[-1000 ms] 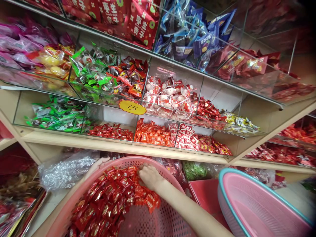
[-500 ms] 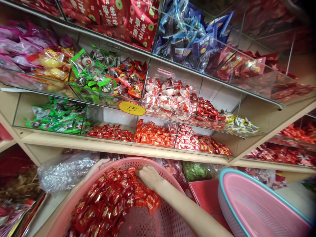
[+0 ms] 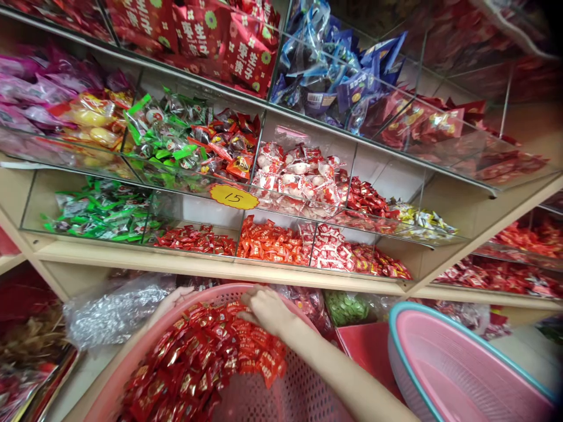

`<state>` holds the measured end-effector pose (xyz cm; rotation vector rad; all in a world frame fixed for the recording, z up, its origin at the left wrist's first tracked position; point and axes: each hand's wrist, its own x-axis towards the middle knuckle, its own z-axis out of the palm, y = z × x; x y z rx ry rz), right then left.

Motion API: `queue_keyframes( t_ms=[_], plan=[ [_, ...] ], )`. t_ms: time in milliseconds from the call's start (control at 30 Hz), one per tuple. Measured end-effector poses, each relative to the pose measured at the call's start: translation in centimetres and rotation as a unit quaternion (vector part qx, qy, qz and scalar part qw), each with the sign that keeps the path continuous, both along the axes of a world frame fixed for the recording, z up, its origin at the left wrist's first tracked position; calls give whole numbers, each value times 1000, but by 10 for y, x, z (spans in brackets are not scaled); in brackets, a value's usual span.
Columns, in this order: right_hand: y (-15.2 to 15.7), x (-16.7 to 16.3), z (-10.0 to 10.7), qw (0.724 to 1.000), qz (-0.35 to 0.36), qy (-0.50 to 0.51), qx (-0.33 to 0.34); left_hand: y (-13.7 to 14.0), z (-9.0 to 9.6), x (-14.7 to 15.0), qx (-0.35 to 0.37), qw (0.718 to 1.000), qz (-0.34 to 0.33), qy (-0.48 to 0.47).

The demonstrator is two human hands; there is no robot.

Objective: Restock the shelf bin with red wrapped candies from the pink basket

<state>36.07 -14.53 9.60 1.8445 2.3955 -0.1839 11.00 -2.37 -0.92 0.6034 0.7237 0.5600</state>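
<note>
Basket, pink, perforated: one, directly before me, between my forearms. Contents: dark red wrapped sweets, heaped toward my left; orange-red sweets, beneath and just beside my right hand. That hand: at the far rim, fingers bent; whether they grasp any sweets, I cannot tell. Left hand: outside the basket's far left rim, partly hidden; its grip, I cannot tell. Clear bag: one, left of that hand.
</note>
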Motion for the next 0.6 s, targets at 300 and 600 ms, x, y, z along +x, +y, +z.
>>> queue_keyframes(
  t_ms=[300,600],
  plan=[
    [45,60,46,954,-229,63,185,6,-12,-1,16,1000,-3,3],
    [70,68,46,944,-297,15,143,27,-39,-3,-10,1000,9,17]
  ],
)
